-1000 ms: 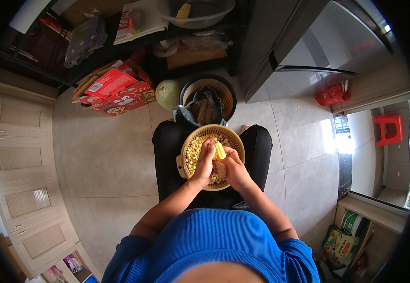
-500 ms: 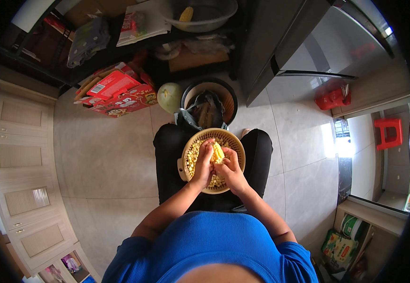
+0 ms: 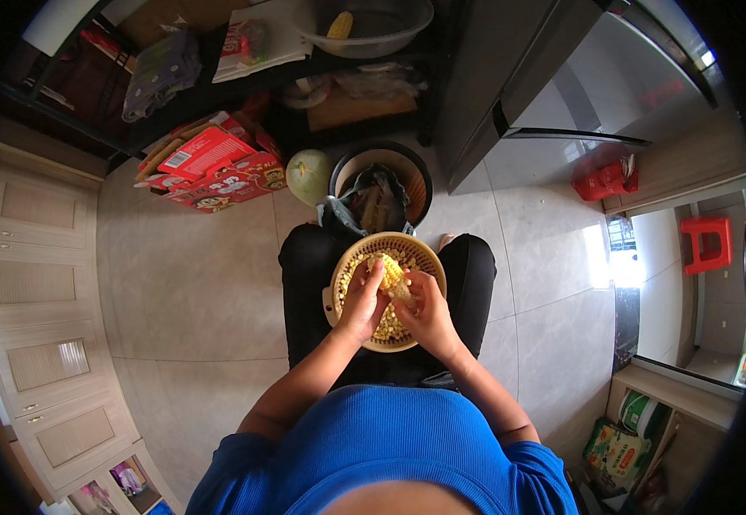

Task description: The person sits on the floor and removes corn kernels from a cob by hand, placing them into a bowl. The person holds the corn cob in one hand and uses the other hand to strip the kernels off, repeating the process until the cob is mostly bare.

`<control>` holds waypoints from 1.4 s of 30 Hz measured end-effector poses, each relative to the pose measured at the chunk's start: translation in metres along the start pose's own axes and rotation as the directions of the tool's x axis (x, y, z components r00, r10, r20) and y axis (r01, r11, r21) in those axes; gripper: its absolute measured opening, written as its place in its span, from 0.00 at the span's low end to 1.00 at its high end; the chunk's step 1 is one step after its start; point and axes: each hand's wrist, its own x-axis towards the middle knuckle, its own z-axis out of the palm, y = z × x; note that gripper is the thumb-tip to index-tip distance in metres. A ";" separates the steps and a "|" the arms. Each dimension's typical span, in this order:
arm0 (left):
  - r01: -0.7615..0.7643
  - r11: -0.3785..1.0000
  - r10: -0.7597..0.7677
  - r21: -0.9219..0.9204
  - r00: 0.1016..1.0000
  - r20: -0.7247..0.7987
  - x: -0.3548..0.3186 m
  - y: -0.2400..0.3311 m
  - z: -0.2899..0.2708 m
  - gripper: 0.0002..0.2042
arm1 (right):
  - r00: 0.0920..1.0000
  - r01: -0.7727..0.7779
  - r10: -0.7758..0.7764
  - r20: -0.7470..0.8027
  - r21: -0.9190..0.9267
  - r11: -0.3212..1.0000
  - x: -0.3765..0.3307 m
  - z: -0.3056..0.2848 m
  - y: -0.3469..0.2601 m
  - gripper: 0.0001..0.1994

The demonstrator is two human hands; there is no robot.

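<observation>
From where I stand, the left hand (image 3: pixel 362 300) has its fingers wrapped round a half-stripped corn cob (image 3: pixel 390 273), thumb lying along its yellow rows. The right hand (image 3: pixel 425 311) is on the other side, fingers curled against the cob's paler lower end. The cob sits tilted between them, right over a tan plastic colander (image 3: pixel 429 260), where loose kernels (image 3: pixel 390 331) lie below and around the grip. It looks to me like shelling, partway through this cob. The next move would seem to call for a steady left hold, a slight turn, and the right thumb pushing at the edge of the remaining rows. Beyond the grip stands a bag-lined bin (image 3: pixel 424 176); farther off, another corn ear (image 3: pixel 339 25) rests in a clear plastic bowl (image 3: pixel 386 41).
</observation>
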 end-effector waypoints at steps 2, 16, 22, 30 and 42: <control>-0.004 1.000 0.004 0.018 1.000 -0.002 -0.004 0.004 0.005 0.15 | 0.996 0.072 -0.079 -0.030 -0.199 0.977 0.001 -0.005 -0.013 0.16; 0.056 0.875 0.104 0.481 0.948 -0.299 -0.013 0.005 -0.015 0.20 | 0.991 -0.035 0.029 -0.127 -0.043 0.998 0.060 -0.019 0.008 0.05; 0.239 0.963 -0.201 0.126 0.946 -0.255 -0.005 0.012 -0.034 0.19 | 0.989 0.101 -0.130 -0.072 -0.315 0.944 0.132 -0.006 0.014 0.08; 0.040 0.997 -0.029 0.059 0.985 -0.173 -0.012 0.034 -0.013 0.18 | 0.998 0.055 -0.052 0.037 -0.071 0.996 0.096 -0.017 -0.004 0.07; -0.151 0.916 0.185 0.372 0.981 -0.057 -0.015 0.031 0.009 0.18 | 0.979 0.195 -0.205 0.017 -0.403 0.894 0.030 -0.016 -0.060 0.06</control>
